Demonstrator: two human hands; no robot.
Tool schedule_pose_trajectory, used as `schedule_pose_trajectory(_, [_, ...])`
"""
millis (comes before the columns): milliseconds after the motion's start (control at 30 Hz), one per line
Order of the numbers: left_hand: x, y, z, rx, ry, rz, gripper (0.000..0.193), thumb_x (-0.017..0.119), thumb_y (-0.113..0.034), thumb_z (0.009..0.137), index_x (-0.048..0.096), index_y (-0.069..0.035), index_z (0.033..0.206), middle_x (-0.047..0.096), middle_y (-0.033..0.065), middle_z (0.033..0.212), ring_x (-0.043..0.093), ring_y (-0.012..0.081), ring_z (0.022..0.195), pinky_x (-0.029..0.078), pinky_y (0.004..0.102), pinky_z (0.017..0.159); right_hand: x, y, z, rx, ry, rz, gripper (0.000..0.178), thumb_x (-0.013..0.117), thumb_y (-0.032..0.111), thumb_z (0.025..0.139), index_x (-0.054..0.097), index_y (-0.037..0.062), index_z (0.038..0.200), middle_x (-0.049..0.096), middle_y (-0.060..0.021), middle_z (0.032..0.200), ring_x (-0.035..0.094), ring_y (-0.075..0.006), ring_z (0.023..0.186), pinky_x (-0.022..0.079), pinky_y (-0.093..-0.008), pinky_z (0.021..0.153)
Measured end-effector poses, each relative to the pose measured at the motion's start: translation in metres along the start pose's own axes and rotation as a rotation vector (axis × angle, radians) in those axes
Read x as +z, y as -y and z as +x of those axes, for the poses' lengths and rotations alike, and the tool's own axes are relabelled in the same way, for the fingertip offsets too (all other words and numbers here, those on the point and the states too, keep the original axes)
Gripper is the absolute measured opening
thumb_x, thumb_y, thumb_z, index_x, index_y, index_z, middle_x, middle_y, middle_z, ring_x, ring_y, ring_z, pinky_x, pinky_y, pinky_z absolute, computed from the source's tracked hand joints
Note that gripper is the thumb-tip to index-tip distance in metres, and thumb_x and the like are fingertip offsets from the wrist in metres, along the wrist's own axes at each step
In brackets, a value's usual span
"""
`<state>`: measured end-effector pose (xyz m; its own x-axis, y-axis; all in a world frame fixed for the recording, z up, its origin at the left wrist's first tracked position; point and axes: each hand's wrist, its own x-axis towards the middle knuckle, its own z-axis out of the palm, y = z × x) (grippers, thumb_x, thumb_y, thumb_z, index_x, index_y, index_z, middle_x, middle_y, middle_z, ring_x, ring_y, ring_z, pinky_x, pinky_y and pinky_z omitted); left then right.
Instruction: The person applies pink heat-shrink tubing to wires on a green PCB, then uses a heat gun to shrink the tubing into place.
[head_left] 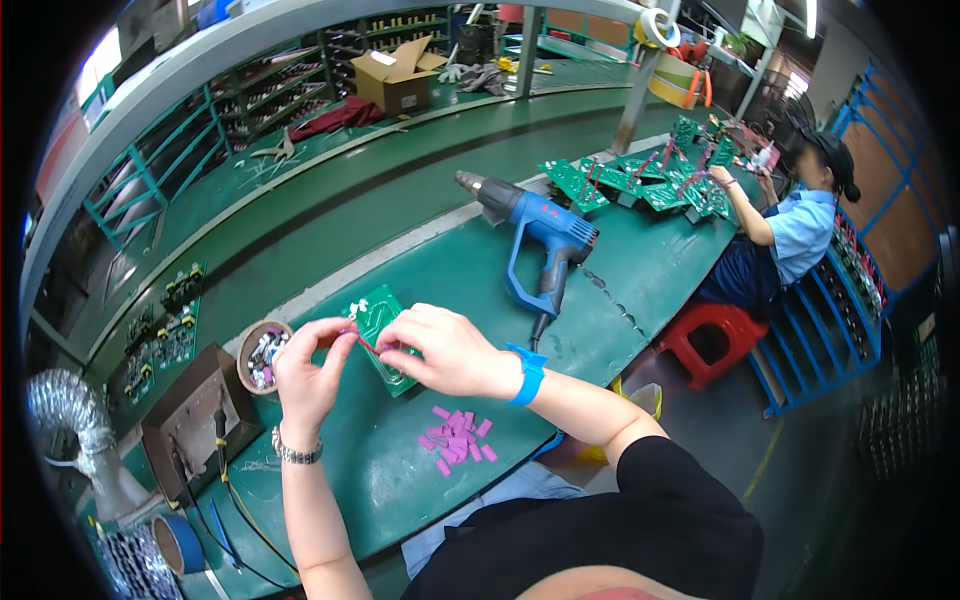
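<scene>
My left hand point(305, 368) and my right hand point(440, 350) meet over a small green circuit board point(375, 320) lying on the green bench. Between the fingertips of both hands runs a thin red wire point(358, 340) with a pink sleeve on it. The right wrist wears a blue strap point(530, 372), the left a metal bracelet point(295, 455). A pile of several short pink tube pieces point(458, 440) lies on the bench just below my right hand. A round cup point(262, 357) of small parts stands left of my left hand.
A blue heat gun point(545, 240) lies behind the board. A brown metal box point(195, 415), a soldering iron and blue tape roll point(178, 540) sit at the left. A co-worker point(800, 225) sits on a red stool by more green boards point(640, 180). A cardboard box point(400, 75) is beyond the conveyor.
</scene>
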<state>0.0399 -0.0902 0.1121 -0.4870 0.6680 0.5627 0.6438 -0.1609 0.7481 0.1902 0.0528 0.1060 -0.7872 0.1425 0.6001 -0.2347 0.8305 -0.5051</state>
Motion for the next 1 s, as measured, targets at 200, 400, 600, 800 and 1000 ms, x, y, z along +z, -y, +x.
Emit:
schedule_pose_trajectory(200, [0.003, 0.014, -0.002, -0.143, 0.024, -0.168, 0.012, 0.068, -0.001, 0.083, 0.067, 0.0, 0.096, 0.069, 0.0064, 0.089, 0.065, 0.0113, 0.079, 0.052, 0.0243, 0.073, 0.013, -0.01, -0.002, 0.02, 0.005, 0.069, 0.017, 0.068, 0.019, 0.08, 0.061, 0.0063, 0.089, 0.062, -0.0087, 0.084, 0.061, -0.029, 0.08, 0.049, -0.0399, 0.073])
schedule_pose_trajectory(400, [0.002, 0.012, -0.003, 0.138, 0.082, 0.191, 0.009, 0.071, -0.008, 0.078, 0.069, -0.004, 0.085, 0.066, 0.0087, 0.083, 0.063, 0.0212, 0.078, 0.051, 0.0311, 0.07, 0.023, -0.024, -0.012, -0.035, 0.145, -0.057, 0.012, 0.067, 0.02, 0.08, 0.067, 0.0079, 0.084, 0.064, -0.0085, 0.084, 0.061, -0.0279, 0.083, 0.05, -0.0393, 0.075])
schedule_pose_trajectory(600, [0.007, 0.015, -0.009, -0.063, 0.355, 0.263, 0.019, 0.073, -0.025, 0.071, 0.071, -0.008, 0.08, 0.067, 0.0124, 0.08, 0.066, 0.0283, 0.078, 0.052, 0.0385, 0.069, 0.015, -0.007, -0.017, 0.14, 0.116, 0.01, 0.008, 0.07, 0.008, 0.08, 0.066, 0.0022, 0.084, 0.065, -0.0114, 0.08, 0.064, -0.0246, 0.072, 0.051, -0.0329, 0.065])
schedule_pose_trajectory(800, [0.026, 0.046, -0.026, -0.067, 0.363, 0.357, 0.019, 0.075, -0.025, 0.069, 0.072, -0.009, 0.078, 0.067, 0.0097, 0.081, 0.065, 0.027, 0.08, 0.052, 0.0369, 0.072, 0.023, -0.011, -0.02, 0.173, 0.14, 0.022, 0.014, 0.071, 0.002, 0.077, 0.062, 0.0012, 0.088, 0.06, -0.0102, 0.084, 0.06, -0.0219, 0.073, 0.05, -0.0311, 0.066])
schedule_pose_trajectory(1000, [0.003, 0.038, -0.011, -0.044, 0.397, 0.295, 0.031, 0.074, -0.013, 0.076, 0.067, -0.004, 0.105, 0.067, 0.0091, 0.094, 0.066, 0.0181, 0.083, 0.053, 0.0295, 0.074, 0.004, -0.014, -0.013, 0.149, 0.161, -0.026, 0.016, 0.068, 0.008, 0.079, 0.064, 0.0053, 0.095, 0.062, -0.0089, 0.087, 0.06, -0.0255, 0.084, 0.048, -0.035, 0.074])
